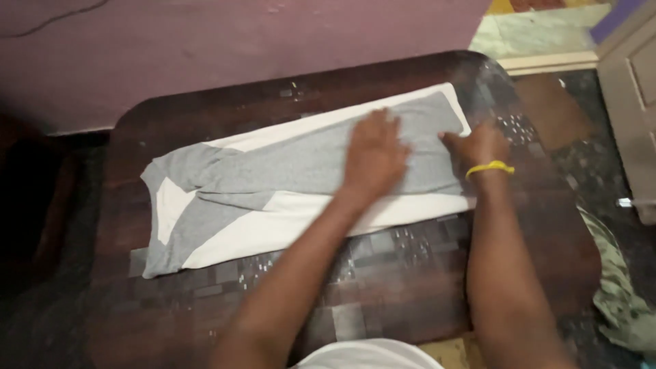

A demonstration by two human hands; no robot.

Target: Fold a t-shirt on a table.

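Here both flat, open palms, left hand and right hand, press the garment (grey-and-white).

No packages, labels, signs or screens show anywhere in the frame.
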